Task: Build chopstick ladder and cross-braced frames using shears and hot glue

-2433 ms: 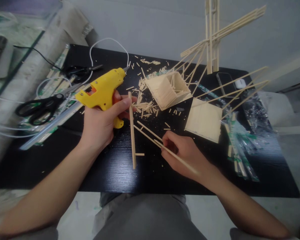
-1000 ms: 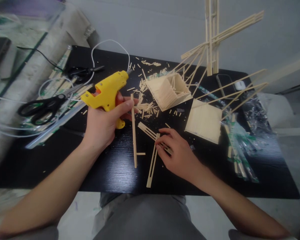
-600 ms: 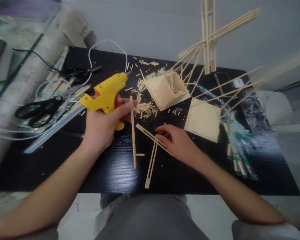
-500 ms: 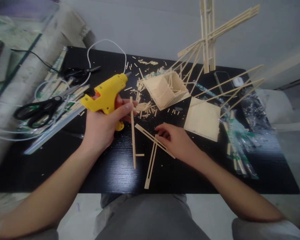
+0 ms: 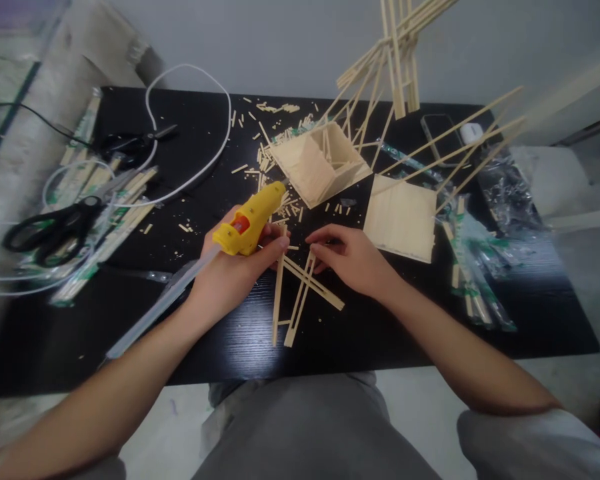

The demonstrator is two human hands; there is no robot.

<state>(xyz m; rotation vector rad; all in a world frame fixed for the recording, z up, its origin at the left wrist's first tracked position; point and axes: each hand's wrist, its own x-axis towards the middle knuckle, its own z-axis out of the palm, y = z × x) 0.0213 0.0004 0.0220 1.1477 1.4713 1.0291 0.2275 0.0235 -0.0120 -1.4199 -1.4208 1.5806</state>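
Observation:
My left hand [image 5: 227, 273] is wrapped round a yellow glue gun [image 5: 255, 217] with a long clear glue stick [image 5: 165, 303] trailing from its back. Its thumb and finger also pinch a thin wooden stick [image 5: 278, 297] that carries short crosspieces. My right hand [image 5: 355, 260] pinches the upper end of a narrow strip of paired wooden sticks [image 5: 299, 303]. The lower crosspiece bridges the small gap between stick and strip. Another paired strip [image 5: 327, 293] lies crosswise at the paired sticks, between both hands; which one is on top is hard to tell.
A wooden box structure [image 5: 313, 167] with tall stick blades stands behind, amid scattered stick offcuts. To its right is a square wooden board [image 5: 400, 220] with long sticks. Black scissors [image 5: 55, 230], a white cable [image 5: 230, 113] and bagged sticks [image 5: 473, 273] lie about the black table [image 5: 380, 340].
My left hand has brought the glue gun and stick right and down, beside the paired strip. My right hand now grips that strip's upper end. The view has shifted slightly.

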